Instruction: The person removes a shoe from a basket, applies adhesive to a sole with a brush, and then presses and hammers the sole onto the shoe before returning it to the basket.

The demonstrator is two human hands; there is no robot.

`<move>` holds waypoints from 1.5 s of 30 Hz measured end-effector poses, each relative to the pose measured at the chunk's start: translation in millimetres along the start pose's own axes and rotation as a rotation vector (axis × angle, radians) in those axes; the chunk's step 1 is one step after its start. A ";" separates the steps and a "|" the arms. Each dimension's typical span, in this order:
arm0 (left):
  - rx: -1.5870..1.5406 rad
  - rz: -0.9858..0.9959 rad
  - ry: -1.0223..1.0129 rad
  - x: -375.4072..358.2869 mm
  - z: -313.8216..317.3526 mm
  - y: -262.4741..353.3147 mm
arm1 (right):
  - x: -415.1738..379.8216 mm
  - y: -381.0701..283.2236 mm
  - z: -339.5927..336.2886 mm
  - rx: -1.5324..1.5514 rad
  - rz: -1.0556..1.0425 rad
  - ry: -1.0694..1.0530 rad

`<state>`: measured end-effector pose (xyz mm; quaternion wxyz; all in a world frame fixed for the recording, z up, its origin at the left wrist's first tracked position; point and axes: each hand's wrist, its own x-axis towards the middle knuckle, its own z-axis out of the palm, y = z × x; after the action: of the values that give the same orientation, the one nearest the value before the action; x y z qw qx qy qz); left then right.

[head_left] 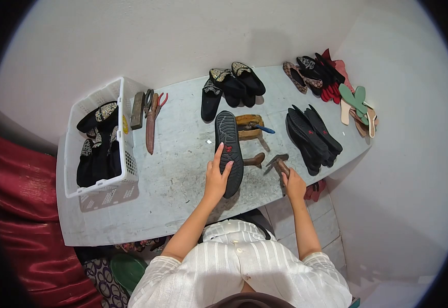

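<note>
My left hand (217,173) grips a black shoe (229,159), its ridged sole with a red mark facing up. The thumb and fingers press on the middle of the sole, and the shoe's upper is hidden below. In my right hand (294,183) is a hammer (278,161), held by its wooden handle with the metal head over the table's front right part. Between the two, a brown foot-shaped form (255,160) pokes out from behind the shoe. Just beyond it lies a yellowish block (248,134) with a blue-handled tool (264,128) on it.
A white basket (126,149) of black shoes stands at the left of the table (167,190). Beside it lie a sharpening block (137,110), scissors (148,101) and red-handled pliers (161,101). Shoes (234,84) sit at the back; black soles (311,138) and green insoles (355,102) are at right.
</note>
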<state>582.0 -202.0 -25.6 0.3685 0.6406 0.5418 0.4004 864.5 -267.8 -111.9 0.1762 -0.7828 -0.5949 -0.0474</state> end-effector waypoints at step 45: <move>-0.024 0.072 0.067 1.1 4.2 -4.3 | 79.9 -175.6 -66.4 0.703 -0.071 -0.075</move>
<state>584.2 -200.5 -31.1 0.3432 0.6413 0.5255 0.4413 729.9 -176.3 11.3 0.4114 -0.6543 -0.6077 0.1830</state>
